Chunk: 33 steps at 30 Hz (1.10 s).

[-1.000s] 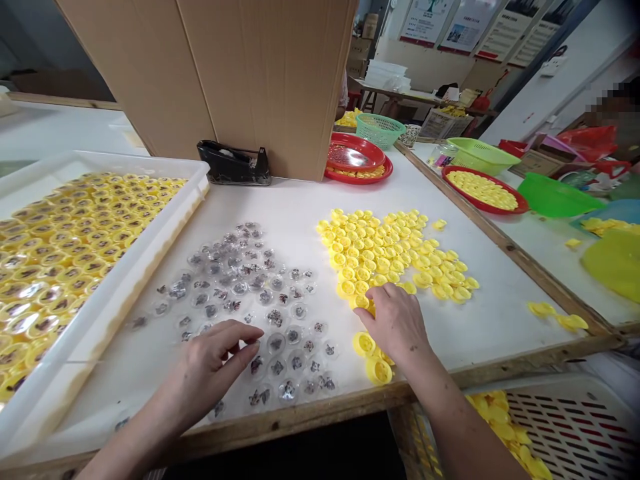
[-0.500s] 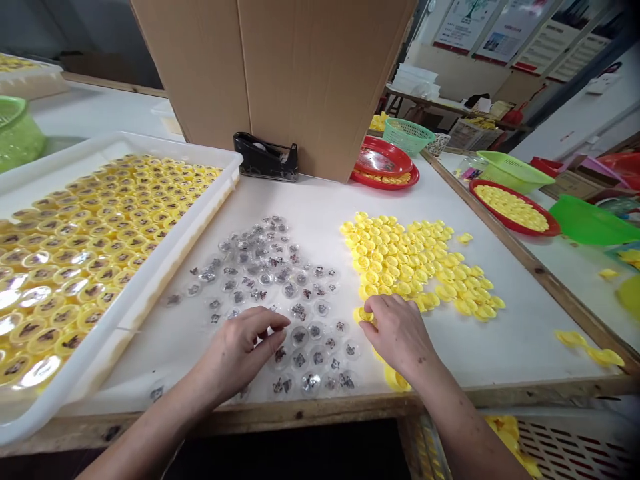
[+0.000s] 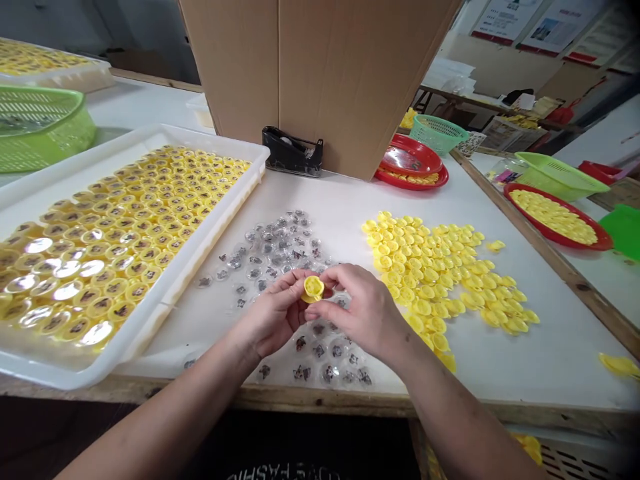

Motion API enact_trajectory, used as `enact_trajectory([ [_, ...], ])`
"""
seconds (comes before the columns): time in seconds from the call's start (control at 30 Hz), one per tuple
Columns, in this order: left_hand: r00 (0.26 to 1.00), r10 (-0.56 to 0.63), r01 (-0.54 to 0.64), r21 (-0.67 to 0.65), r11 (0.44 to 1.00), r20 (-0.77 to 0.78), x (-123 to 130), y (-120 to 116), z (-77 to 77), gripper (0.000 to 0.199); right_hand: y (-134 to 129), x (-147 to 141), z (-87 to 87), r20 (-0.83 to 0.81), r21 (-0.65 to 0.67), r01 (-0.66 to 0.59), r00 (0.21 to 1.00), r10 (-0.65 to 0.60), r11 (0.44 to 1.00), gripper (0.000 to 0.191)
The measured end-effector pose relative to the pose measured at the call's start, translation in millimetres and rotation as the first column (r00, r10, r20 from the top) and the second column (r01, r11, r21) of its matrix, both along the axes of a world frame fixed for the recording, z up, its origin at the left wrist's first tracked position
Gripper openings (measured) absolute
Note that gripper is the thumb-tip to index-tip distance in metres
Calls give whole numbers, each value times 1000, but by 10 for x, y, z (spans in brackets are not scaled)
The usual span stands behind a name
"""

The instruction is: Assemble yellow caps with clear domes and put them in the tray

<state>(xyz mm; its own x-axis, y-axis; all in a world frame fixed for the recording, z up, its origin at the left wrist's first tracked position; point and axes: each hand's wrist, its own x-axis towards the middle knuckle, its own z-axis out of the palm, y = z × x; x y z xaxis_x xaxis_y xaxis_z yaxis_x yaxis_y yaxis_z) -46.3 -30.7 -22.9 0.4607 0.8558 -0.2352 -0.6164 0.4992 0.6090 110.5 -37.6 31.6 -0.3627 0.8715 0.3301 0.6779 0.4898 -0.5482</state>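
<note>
My left hand (image 3: pixel 273 315) and my right hand (image 3: pixel 358 308) meet above the white table, holding a small yellow plastic cap (image 3: pixel 313 289) between their fingertips. Its hollow side faces up, and any clear piece inside it is hidden. Under my hands lies a scattered group of clear plastic domes with dark prints (image 3: pixel 270 250). More of these domes (image 3: pixel 320 353) show below my wrists. To the right of my right hand spreads a pile of loose yellow caps (image 3: pixel 440 277). At the left, a white plastic tray (image 3: pixel 220 227) holds rows of yellow caps fitted with clear domes (image 3: pixel 110 253).
A cardboard panel (image 3: pixel 320 73) stands at the back with a black tape dispenser (image 3: pixel 292 151) at its foot. Red plates (image 3: pixel 411 160), green baskets (image 3: pixel 40 127) and a red tray of yellow caps (image 3: pixel 555 217) sit around. A wooden rail (image 3: pixel 580 280) edges the table.
My hands have come together over the clear domes, and a yellow cap from the pile's edge is now held between them. The view has shifted, so the table items appear further right.
</note>
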Motion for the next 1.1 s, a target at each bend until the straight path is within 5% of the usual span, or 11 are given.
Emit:
enact_trajectory([
  [0.1, 996, 81, -83, -62, 995, -33, -98, 63, -27, 12, 81, 212, -96, 13, -57, -49, 999, 50, 997, 13],
  [0.27, 985, 135, -146, -112, 983, -104, -138, 97, -35, 13, 123, 655, -388, 338, -208, -91, 928, 158, 974, 39],
  [0.47, 983, 130, -144, -101, 985, -128, -115, 82, -46, 13, 143, 708, -599, 375, -268, -82, 909, 182, 960, 23],
  [0.77, 982, 96, -115, -108, 988, -164, -104, 92, -70, 10, 62, 678, -550, 256, -162, -119, 954, 158, 980, 15],
  [0.87, 982, 89, -109, -115, 987, -166, -104, 88, -62, 10, 66, 654, -536, 278, -135, -149, 943, 182, 980, 28],
  [1.1, 982, 96, -117, -126, 985, -162, -109, 75, -14, 8, 94, 613, -561, 311, -174, -158, 928, 206, 972, 21],
])
